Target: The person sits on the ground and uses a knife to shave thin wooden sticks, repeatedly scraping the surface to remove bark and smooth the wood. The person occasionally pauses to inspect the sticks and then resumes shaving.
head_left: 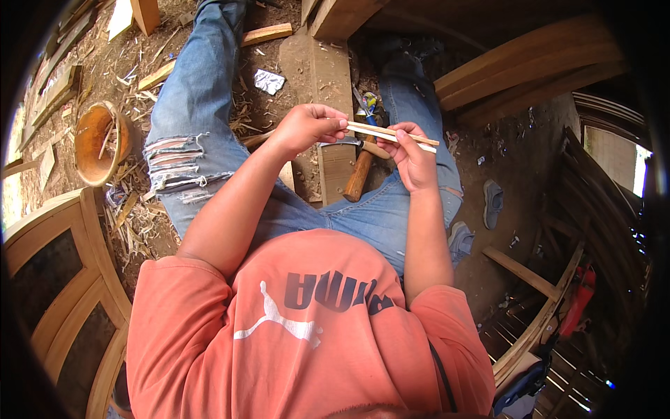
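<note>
Pale, slender, straight wood (373,129), likely light, stiff yet snappable, suits holding near both ends, where left hand (307,128) and right hand (417,162) grips pinch it.

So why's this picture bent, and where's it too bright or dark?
Head view: the fisheye lens bends edges near the black rim; glare whites out a bright gap far right; shadow hides detail among dark slats nearby; the slim, pale handheld wood looks fairly sharp.
</note>
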A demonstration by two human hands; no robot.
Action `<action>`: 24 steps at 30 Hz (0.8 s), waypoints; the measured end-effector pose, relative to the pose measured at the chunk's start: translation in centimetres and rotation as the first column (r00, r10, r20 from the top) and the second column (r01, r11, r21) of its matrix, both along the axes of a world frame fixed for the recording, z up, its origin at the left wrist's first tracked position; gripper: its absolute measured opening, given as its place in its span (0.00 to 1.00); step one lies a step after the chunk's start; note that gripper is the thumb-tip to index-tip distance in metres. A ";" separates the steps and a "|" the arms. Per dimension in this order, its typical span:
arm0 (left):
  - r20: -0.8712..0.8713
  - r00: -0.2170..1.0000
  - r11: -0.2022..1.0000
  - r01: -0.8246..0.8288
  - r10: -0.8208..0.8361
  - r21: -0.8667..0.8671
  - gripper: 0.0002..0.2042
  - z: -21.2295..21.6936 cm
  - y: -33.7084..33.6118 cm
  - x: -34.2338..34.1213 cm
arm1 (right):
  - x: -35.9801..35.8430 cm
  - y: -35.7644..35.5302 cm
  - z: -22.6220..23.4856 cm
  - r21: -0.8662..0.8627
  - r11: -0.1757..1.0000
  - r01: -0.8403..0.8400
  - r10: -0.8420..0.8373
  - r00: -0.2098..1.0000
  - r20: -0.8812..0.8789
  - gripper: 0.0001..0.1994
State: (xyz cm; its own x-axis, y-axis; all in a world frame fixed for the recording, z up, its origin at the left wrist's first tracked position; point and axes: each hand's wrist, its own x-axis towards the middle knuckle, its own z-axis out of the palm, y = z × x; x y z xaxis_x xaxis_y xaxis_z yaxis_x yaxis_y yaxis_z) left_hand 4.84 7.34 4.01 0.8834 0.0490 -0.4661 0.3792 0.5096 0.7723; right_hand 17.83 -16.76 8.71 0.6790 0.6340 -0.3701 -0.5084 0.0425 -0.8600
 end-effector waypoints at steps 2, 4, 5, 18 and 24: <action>0.002 1.000 1.000 -0.007 0.007 -0.004 0.14 0.0 0.0 0.0 | 0.1 0.0 0.2 0.011 1.000 -0.005 0.005 1.000 -0.022 0.06; 0.004 1.000 1.000 -0.018 0.018 -0.008 0.14 -0.1 -0.1 0.0 | 0.1 -0.1 0.2 0.016 1.000 -0.012 0.012 0.999 -0.032 0.06; 0.006 1.000 1.000 -0.015 0.015 -0.005 0.14 -0.2 -0.1 0.0 | 0.1 -0.1 0.3 0.015 1.000 -0.008 0.009 0.999 -0.033 0.06; 0.007 1.000 0.999 -0.019 0.019 0.046 0.15 -0.8 -0.3 0.0 | -0.4 0.4 1.4 -0.024 1.000 0.011 -0.011 0.999 0.032 0.07; -0.070 0.992 0.993 -0.101 0.105 0.061 0.19 -0.8 0.0 0.2 | 0.2 -0.1 1.7 -0.029 0.997 0.069 -0.062 0.981 0.182 0.07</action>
State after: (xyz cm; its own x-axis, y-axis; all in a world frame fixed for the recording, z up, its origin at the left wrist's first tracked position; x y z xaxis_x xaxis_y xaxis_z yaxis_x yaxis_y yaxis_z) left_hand 5.08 7.32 3.17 0.8360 0.1665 -0.5229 0.3831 0.5051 0.7734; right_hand 18.06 -16.84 10.40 0.7764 0.5748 -0.2584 -0.3411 0.0386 -0.9392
